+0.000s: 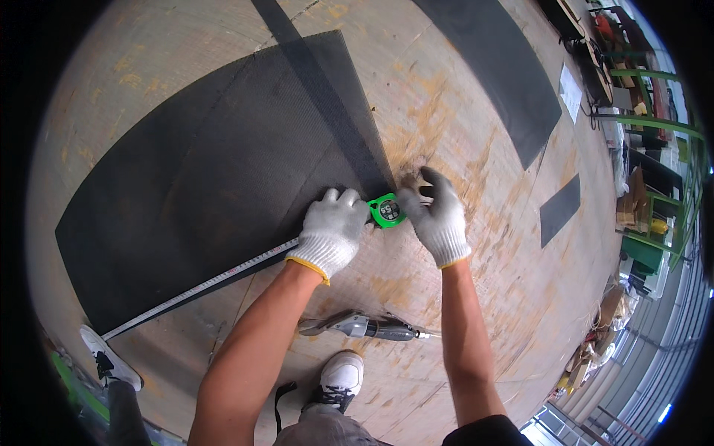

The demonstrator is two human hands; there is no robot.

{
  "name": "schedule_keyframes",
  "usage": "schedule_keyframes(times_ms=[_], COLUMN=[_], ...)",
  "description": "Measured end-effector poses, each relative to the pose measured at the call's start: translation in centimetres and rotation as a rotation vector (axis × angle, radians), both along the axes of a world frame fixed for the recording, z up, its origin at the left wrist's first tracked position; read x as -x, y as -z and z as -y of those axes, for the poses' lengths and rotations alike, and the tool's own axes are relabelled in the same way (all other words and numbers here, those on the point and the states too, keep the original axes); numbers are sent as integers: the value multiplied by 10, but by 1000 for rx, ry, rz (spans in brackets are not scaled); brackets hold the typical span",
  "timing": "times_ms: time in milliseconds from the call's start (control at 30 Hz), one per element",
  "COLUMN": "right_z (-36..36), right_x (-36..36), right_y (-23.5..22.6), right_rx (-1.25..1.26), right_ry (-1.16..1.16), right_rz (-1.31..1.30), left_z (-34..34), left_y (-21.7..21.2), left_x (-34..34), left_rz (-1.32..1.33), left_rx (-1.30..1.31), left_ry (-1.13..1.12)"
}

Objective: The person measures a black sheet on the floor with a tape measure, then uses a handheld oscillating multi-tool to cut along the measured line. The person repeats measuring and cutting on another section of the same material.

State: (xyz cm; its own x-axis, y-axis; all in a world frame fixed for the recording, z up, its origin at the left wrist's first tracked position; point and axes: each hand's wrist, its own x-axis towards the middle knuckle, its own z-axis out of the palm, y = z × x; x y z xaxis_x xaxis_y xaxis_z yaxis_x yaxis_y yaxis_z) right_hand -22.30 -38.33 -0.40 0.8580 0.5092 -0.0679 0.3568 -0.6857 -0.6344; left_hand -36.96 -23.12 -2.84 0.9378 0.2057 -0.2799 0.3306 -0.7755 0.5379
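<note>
My left hand (pixel 332 227), in a white knit glove, presses on the near edge of a large dark mesh-like sheet (pixel 216 163). Its thumb side closes against a green tape measure (pixel 387 211). From there the pulled-out tape blade (pixel 216 281) runs along the sheet's near edge to the lower left corner. At the case's right side is my right hand (pixel 439 223), gloved too, with thumb and fingers curled together. Whether a small thing lies in that pinch is hidden. A darker strip (pixel 316 89) crosses the sheet and ends near the tape measure.
A white-and-black shoe (pixel 111 359) stands at the tape's far end; another (pixel 342 375) is below my hands. Between my forearms lies a grey-and-black hand-held power tool (pixel 368 327). Further dark sheet pieces (pixel 506 74) and a paper (pixel 570 93) lie right. Green racks (pixel 654 123) line the side.
</note>
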Motion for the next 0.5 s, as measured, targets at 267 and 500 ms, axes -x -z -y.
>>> schedule_keyframes(times_ms=[267, 500], right_z=[33, 15], right_x=[66, 78], right_y=[3, 34], right_rx=[206, 39], right_ry=[-62, 195], right_rz=[-218, -82], left_z=[-4, -3], left_y=[1, -6], left_x=[1, 1], left_rz=[26, 17], left_rx=[-20, 5], left_ry=[27, -5])
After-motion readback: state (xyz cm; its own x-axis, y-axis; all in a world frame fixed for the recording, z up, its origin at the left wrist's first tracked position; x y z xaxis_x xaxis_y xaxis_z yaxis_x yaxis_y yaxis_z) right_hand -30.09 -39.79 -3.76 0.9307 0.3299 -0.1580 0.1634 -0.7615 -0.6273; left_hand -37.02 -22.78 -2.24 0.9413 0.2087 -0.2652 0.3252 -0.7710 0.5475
